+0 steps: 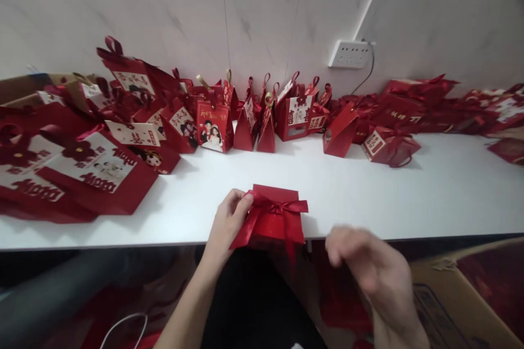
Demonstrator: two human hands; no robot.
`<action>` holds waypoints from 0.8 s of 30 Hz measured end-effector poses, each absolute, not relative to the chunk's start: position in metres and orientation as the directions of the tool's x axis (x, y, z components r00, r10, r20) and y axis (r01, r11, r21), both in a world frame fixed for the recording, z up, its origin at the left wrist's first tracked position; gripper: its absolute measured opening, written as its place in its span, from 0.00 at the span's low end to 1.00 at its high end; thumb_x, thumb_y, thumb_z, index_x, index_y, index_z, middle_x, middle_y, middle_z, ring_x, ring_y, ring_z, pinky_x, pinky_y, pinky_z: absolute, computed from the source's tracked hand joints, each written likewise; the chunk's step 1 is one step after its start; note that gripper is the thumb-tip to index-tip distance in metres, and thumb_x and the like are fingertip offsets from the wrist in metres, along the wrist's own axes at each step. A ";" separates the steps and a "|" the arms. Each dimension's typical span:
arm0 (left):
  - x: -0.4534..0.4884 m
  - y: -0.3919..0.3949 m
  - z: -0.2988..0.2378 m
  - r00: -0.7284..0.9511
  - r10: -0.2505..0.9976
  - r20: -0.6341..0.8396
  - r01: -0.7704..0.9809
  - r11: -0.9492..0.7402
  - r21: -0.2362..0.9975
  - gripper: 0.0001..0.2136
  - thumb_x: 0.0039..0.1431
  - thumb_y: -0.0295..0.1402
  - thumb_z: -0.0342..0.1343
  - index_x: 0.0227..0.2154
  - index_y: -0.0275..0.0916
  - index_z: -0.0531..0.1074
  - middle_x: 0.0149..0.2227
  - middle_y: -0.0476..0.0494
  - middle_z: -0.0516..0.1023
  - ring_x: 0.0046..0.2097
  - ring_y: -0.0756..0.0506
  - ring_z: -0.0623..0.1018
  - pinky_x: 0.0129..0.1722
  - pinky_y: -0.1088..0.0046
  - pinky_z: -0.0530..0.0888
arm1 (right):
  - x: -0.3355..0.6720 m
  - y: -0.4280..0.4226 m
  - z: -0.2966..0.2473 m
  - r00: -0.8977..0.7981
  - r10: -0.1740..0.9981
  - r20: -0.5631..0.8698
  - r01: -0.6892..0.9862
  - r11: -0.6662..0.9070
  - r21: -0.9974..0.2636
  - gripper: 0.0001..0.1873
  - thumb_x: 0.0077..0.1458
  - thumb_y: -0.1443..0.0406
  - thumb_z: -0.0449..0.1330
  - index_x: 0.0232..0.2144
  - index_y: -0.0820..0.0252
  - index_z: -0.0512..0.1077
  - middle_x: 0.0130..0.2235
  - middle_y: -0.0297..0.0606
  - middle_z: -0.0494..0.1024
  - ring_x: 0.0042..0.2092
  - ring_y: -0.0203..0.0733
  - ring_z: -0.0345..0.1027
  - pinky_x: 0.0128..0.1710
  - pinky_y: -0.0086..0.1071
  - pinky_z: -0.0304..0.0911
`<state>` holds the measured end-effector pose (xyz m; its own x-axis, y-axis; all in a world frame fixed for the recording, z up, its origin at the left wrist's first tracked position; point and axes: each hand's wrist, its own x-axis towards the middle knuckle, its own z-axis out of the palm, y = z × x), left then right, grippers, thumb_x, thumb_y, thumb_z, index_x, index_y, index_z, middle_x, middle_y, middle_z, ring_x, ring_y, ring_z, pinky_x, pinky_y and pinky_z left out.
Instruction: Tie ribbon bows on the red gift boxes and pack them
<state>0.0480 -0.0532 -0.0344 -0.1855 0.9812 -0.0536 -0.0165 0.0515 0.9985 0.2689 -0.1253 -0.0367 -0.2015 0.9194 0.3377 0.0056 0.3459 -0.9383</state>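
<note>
A small red gift box (pixel 275 218) tied with a red ribbon bow (pixel 273 206) stands at the front edge of the white table (pixel 429 196). My left hand (pixel 227 223) grips the box's left side, fingers curled against it near the bow. My right hand (pixel 364 262) hovers off the table edge to the right of the box, blurred by motion, fingers loosely curled, and it touches nothing that I can see.
Several red gift bags and boxes (pixel 215 126) line the back of the table against the tiled wall, piled higher at the left (pixel 88 166) and right (pixel 413 103). A wall socket (pixel 349 54) with a cable sits above. A cardboard box (pixel 462 300) stands below at right.
</note>
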 end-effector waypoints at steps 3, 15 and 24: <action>0.047 -0.054 -0.029 -0.108 0.992 -0.066 0.009 0.067 0.998 0.16 0.47 0.45 0.57 0.20 0.38 0.61 0.20 0.55 0.61 0.23 0.53 0.62 0.24 0.78 0.60 | 0.265 -0.090 -0.050 -0.106 0.922 0.373 0.120 0.384 -0.915 0.32 0.40 0.47 0.67 0.47 0.50 0.69 0.46 0.41 0.72 0.46 0.46 0.67 0.41 0.36 0.66; 0.068 -0.049 -0.029 -0.017 0.999 -0.038 -0.016 0.037 0.999 0.13 0.50 0.40 0.56 0.21 0.38 0.62 0.21 0.53 0.64 0.25 0.53 0.63 0.25 0.78 0.62 | 0.257 -0.070 -0.064 -0.302 0.941 0.156 0.322 0.255 -0.912 0.63 0.39 0.60 0.71 0.65 0.51 0.32 0.65 0.51 0.50 0.64 0.53 0.49 0.60 0.49 0.53; 0.093 -0.072 -0.017 -0.063 0.834 0.548 0.393 -0.484 0.782 0.03 0.58 0.27 0.52 0.30 0.39 0.66 0.28 0.51 0.67 0.31 0.51 0.68 0.32 0.77 0.66 | 0.271 -0.080 -0.065 -0.129 0.912 0.388 0.388 0.407 -0.827 0.60 0.39 0.63 0.71 0.65 0.46 0.37 0.65 0.46 0.51 0.64 0.53 0.49 0.60 0.47 0.53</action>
